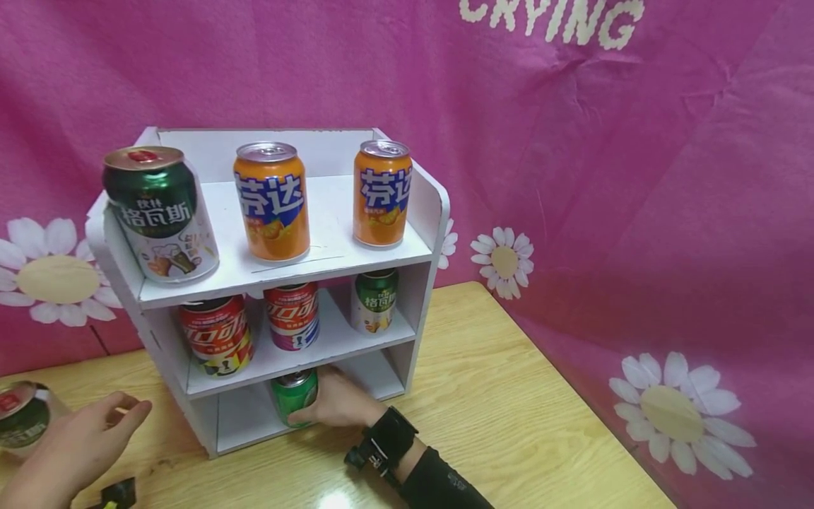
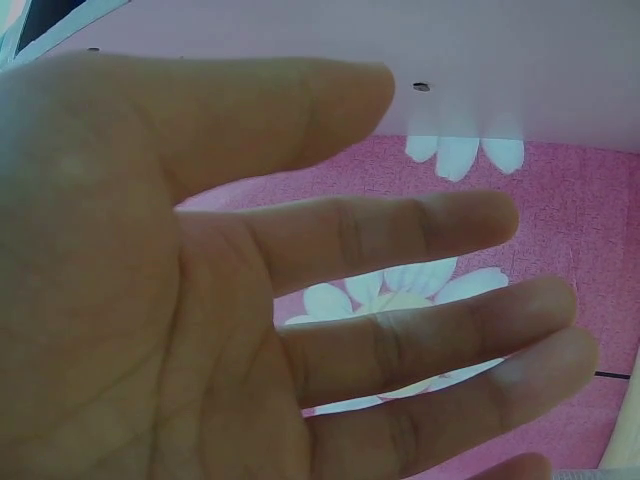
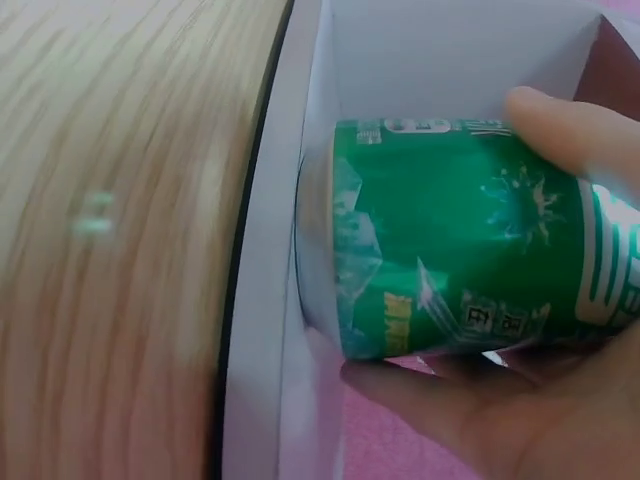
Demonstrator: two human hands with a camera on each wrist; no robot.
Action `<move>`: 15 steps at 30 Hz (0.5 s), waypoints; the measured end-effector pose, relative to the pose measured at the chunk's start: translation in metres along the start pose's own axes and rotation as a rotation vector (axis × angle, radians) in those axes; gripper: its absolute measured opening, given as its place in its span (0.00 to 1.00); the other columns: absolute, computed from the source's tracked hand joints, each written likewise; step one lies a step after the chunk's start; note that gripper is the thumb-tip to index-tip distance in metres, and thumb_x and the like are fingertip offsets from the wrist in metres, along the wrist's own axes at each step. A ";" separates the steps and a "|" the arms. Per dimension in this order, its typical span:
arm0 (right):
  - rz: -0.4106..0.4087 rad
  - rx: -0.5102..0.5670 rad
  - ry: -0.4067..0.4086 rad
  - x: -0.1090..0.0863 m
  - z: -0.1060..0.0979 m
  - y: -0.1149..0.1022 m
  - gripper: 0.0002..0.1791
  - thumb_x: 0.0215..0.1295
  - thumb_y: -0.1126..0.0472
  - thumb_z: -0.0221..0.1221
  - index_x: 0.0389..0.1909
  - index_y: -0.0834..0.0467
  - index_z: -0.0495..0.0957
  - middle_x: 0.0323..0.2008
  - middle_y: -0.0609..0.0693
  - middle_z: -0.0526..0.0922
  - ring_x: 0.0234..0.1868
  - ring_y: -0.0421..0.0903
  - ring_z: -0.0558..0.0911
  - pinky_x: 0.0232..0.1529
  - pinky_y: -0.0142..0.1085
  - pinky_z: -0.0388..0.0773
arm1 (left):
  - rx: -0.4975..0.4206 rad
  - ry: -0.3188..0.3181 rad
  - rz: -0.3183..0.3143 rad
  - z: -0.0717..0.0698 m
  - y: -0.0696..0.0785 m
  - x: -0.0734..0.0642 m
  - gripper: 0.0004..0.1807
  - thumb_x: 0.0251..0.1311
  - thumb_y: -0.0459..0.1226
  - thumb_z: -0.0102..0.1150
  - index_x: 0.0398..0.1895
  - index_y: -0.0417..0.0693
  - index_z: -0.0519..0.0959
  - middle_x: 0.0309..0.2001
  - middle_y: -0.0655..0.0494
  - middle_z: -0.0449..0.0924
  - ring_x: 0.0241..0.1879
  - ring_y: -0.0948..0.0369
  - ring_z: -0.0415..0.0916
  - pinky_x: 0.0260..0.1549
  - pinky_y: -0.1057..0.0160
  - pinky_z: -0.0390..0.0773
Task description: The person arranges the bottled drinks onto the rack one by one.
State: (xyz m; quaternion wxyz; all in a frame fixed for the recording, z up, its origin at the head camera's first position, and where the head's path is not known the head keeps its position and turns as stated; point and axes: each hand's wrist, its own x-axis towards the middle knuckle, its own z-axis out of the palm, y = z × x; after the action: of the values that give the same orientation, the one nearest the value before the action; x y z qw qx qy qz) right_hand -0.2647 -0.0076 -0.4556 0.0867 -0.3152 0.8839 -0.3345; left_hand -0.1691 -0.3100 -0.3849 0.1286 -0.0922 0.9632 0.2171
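My right hand [image 1: 340, 401] grips a green can [image 1: 295, 397] at the front of the white rack's bottom shelf [image 1: 244, 417]. In the right wrist view the green can [image 3: 450, 235] has its base at the shelf's front edge, with thumb and fingers around its sides. My left hand [image 1: 89, 442] is held left of the rack with its fingers apart and holds nothing; the left wrist view shows the bare palm [image 2: 230, 330]. Next to that hand, a green and white can [image 1: 25, 417] stands on the table at the far left, partly hidden by the hand.
On the top shelf stand a green and white can [image 1: 159, 212] and two orange cans, one central [image 1: 272, 205], one right [image 1: 381, 194]. The middle shelf carries two red cans [image 1: 219, 336] and a green and white can [image 1: 375, 300]. Pink cloth [image 1: 572, 212] hangs behind the wooden table [image 1: 496, 396].
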 end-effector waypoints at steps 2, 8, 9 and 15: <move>0.002 -0.002 -0.003 0.000 0.001 0.001 0.38 0.44 0.50 0.74 0.56 0.51 0.69 0.44 0.38 0.77 0.41 0.31 0.75 0.46 0.25 0.71 | 0.003 -0.001 0.003 0.000 0.000 0.000 0.35 0.69 0.56 0.40 0.46 0.27 0.70 0.38 0.28 0.76 0.37 0.37 0.74 0.34 0.42 0.74; 0.086 -0.006 -0.002 0.001 0.010 0.001 0.37 0.42 0.49 0.75 0.54 0.50 0.69 0.39 0.36 0.76 0.38 0.32 0.75 0.44 0.27 0.72 | -0.002 -0.010 0.002 0.001 0.000 0.001 0.34 0.70 0.55 0.40 0.46 0.26 0.70 0.38 0.28 0.75 0.37 0.38 0.74 0.34 0.42 0.74; 0.091 -0.009 -0.004 0.001 0.012 0.000 0.36 0.42 0.48 0.75 0.53 0.50 0.70 0.39 0.35 0.76 0.38 0.32 0.75 0.44 0.27 0.72 | -0.002 -0.012 0.000 0.001 0.000 0.000 0.34 0.70 0.55 0.40 0.46 0.26 0.70 0.38 0.28 0.75 0.37 0.38 0.74 0.34 0.42 0.74; 0.036 -0.040 -0.016 0.007 0.025 -0.005 0.33 0.43 0.49 0.74 0.51 0.49 0.71 0.37 0.34 0.76 0.37 0.30 0.75 0.42 0.24 0.71 | 0.006 -0.023 -0.010 0.000 -0.001 -0.001 0.34 0.69 0.55 0.41 0.45 0.26 0.70 0.36 0.29 0.76 0.35 0.40 0.75 0.34 0.42 0.75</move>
State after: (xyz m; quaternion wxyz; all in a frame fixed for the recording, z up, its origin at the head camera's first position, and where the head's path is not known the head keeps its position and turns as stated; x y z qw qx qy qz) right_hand -0.2583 -0.0278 -0.4708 0.0933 -0.3036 0.8952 -0.3127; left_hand -0.1677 -0.3107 -0.3855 0.1409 -0.0941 0.9619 0.2146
